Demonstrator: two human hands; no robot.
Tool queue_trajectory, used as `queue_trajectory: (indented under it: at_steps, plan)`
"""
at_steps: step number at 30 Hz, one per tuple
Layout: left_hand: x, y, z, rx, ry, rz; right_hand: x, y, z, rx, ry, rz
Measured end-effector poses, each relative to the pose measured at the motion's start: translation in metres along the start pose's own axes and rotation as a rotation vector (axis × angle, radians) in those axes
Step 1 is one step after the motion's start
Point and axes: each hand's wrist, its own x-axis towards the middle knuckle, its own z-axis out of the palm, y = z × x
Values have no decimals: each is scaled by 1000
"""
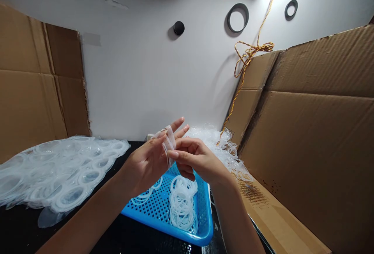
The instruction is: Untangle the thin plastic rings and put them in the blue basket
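Observation:
Several thin white rubber rings (169, 143) are looped around the fingers of my left hand (138, 168), two of whose fingertips stick out past the loops. My right hand (204, 162) pinches the edge of these rings between thumb and forefinger, its other fingers curled. Both hands meet above a blue perforated basket (160, 226). Inside it, a stack of white rings (182, 205) lies on the right. More white rings (143, 197) sit on the left, partly hidden beneath my left hand.
Clear bags of bundled white rings (73, 191) cover the left of the black table (117, 230). A loose heap of rings (230, 152) lies behind at the right. Cardboard panels (315, 137) stand on both sides, and a twisted yellow cord (233, 102) hangs down the white wall (146, 74).

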Motion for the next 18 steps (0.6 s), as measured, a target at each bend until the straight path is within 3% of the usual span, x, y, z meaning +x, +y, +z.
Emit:
queue_trajectory:
  at_steps: [8, 18]
  plan:
    - [0, 6, 1, 28, -7, -11, 0, -1, -4, -12, 2, -8]
    - [-1, 5, -2, 440, -4, 24, -2, -1, -15, -236, 0, -44]
